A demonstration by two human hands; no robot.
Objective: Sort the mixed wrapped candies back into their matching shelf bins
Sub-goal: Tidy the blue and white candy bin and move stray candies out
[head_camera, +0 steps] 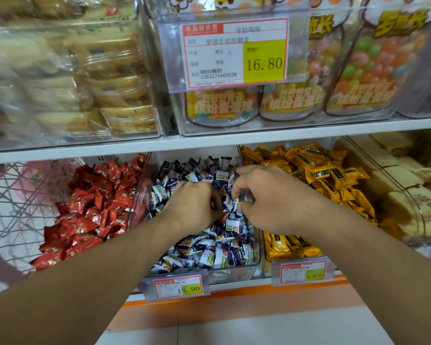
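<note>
Shop shelving fills the view, its lower shelf (pixel 209 143) split into clear bins so each sweet keeps to its kind — red sweets (pixel 92 207) left, yellow bars (pixel 329 178) right. Both hands dig in the middle bin (pixel 255 255) of blue-and-white sweets (pixel 209 252): left hand (pixel 194 205) curled round some wrappers, one red, right hand (pixel 264 195) pinching a blue-and-white one.

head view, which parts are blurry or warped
Head view: biscuit packs upper left smear with motion blur; the 16.80 price tag and the blue-and-white candies are fairly sharp; the shelf edge bows from wide-angle distortion; lighting is soft and even.
</note>
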